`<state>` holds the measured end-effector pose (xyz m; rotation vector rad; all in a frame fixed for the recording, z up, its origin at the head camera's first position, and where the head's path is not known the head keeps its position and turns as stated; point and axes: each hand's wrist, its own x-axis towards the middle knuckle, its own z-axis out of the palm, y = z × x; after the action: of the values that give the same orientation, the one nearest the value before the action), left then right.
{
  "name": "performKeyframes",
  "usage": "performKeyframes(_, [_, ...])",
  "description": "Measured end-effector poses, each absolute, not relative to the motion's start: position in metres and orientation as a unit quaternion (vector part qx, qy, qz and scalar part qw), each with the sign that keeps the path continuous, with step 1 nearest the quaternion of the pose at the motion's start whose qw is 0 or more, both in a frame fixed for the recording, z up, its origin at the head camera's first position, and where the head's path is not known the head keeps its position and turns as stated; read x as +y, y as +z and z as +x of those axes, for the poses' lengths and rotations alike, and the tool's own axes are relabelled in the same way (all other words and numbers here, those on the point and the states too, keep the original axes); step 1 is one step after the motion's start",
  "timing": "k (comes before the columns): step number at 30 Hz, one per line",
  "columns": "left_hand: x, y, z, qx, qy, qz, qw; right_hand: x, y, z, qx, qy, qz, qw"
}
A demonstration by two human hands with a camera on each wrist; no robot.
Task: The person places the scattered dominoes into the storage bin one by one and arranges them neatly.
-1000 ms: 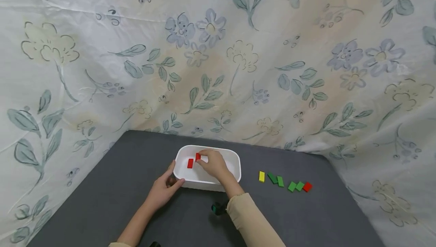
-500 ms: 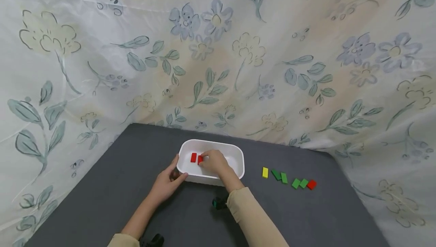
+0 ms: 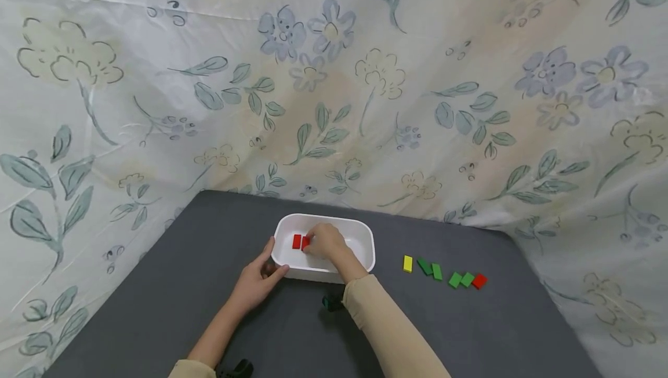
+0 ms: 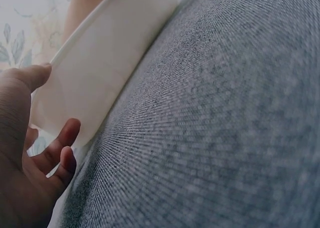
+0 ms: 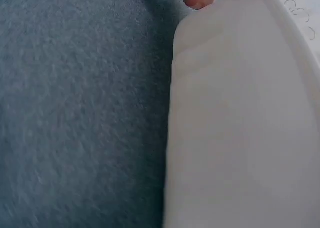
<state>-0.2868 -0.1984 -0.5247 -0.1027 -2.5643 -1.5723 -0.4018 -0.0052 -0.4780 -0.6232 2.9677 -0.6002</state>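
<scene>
A white plastic tub (image 3: 360,244) stands on the grey table in the head view. My left hand (image 3: 254,286) holds its near left corner, thumb at the front rim and fingers round the left end. In the left wrist view the thumb of that left hand (image 4: 22,118) touches the tub's rim. Inside the tub, my right hand (image 3: 327,244) pinches a red block (image 3: 305,243), partly covered by the fingers. Another red block (image 3: 296,242) lies flat just left of it on the tub floor. The right wrist view shows the tub's outer wall (image 5: 240,112), not the right hand.
To the right of the tub lie a yellow block (image 3: 407,264), several green blocks (image 3: 436,272) and a red block (image 3: 479,281), loosely in a row. The grey tabletop (image 3: 156,285) ends at a floral cloth (image 3: 334,105) hanging behind.
The right hand has lowered its red block to the tub floor, close beside the other red block. The left hand keeps its hold on the tub. The head view has shifted slightly.
</scene>
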Motion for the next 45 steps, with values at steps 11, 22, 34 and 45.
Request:
performKeyframes(11, [-0.194,-0.521,-0.287,-0.85,-0.522,-0.034,0.065,-0.006,-0.482,-0.398,0.961,-0.215,-0.175,0.017])
performKeyframes(22, [-0.193,-0.522,-0.286,-0.85,-0.522,-0.035,0.068,-0.006,-0.486,-0.399,0.959,-0.218,-0.18,0.001])
performKeyframes(34, [-0.194,-0.53,-0.285,-0.847,-0.528,-0.028,0.065,0.004,-0.469,-0.389,0.935,-0.303,-0.183,0.011])
performKeyframes(45, [-0.197,-0.53,-0.286,-0.847,-0.527,-0.024,0.071,0.056,-0.442,-0.356,0.908,-0.309,-0.25,-0.129])
